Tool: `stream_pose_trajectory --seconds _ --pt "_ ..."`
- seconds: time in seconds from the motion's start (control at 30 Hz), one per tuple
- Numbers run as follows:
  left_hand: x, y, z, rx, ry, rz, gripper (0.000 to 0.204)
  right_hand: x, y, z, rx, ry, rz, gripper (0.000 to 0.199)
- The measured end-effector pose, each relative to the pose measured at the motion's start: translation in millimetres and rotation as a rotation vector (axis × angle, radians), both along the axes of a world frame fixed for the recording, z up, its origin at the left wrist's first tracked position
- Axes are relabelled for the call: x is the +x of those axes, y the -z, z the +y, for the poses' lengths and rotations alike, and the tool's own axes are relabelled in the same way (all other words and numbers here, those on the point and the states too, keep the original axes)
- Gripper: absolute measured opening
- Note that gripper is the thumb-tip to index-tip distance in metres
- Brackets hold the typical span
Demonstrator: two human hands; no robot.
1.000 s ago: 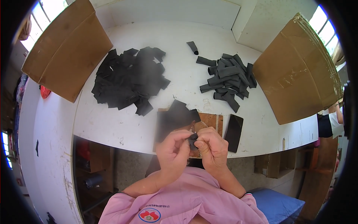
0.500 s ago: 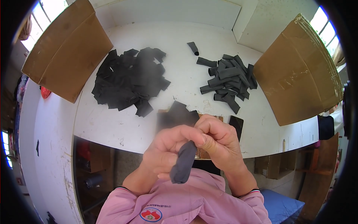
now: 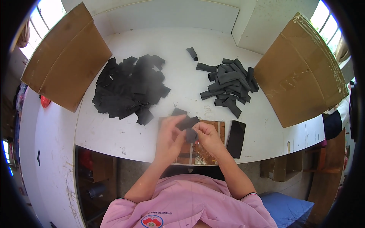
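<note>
My left hand [image 3: 170,138] and my right hand [image 3: 210,140] meet over a brown taped board [image 3: 213,154] at the table's front edge. Between them is a small dark fabric tube [image 3: 191,135], seen nearly end-on and pinched from both sides by thumbs and fingers. Other dark fabric pieces [image 3: 189,122] lie just beyond it, partly hidden by the fingers of my left hand. Farther left spreads a heap of flat black fabric pieces [image 3: 129,89]. To the right, a pile of narrow dark fabric tubes [image 3: 229,79] lies loosely stacked.
A black phone [image 3: 236,139] lies right of the board. Cardboard boxes stand at the left [image 3: 66,60] and right [image 3: 302,76] of the white table [image 3: 178,76]. One single tube [image 3: 192,54] sits apart at the back. A blue cushion-like thing [image 3: 289,211] is below right.
Both hands have moved forward from near my chest to above the board, carrying the fabric tube. It hung lengthwise before and now shows mostly its end. The phone and board are less covered.
</note>
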State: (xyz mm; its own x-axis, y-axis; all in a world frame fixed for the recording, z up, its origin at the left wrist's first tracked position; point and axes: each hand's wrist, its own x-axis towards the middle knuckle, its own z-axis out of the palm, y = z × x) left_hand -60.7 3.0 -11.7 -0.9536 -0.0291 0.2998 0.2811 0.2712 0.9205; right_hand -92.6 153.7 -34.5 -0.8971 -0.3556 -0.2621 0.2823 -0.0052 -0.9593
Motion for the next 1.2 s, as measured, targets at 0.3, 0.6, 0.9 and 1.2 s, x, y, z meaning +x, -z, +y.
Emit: stream_pose_trajectory --seconds 0.3,0.6,0.9,1.2 --pt "5.2 -14.8 0.9 0.364 0.164 0.019 0.013 12.7 -73.9 -1.2 0.511 -0.034 1.04 0.025" --pt "5.1 -2.4 2.9 0.835 0.153 -0.151 0.015 12.8 -22.3 -3.3 0.673 -0.074 1.118 0.016" --pt "-10.6 -20.0 12.3 0.043 0.256 -0.303 0.012 18.1 12.2 0.5 0.351 0.011 1.041 0.01" --pt "2.7 -27.4 12.3 0.373 0.185 -0.105 0.013 13.8 -9.6 2.5 0.539 -0.069 0.966 0.007"
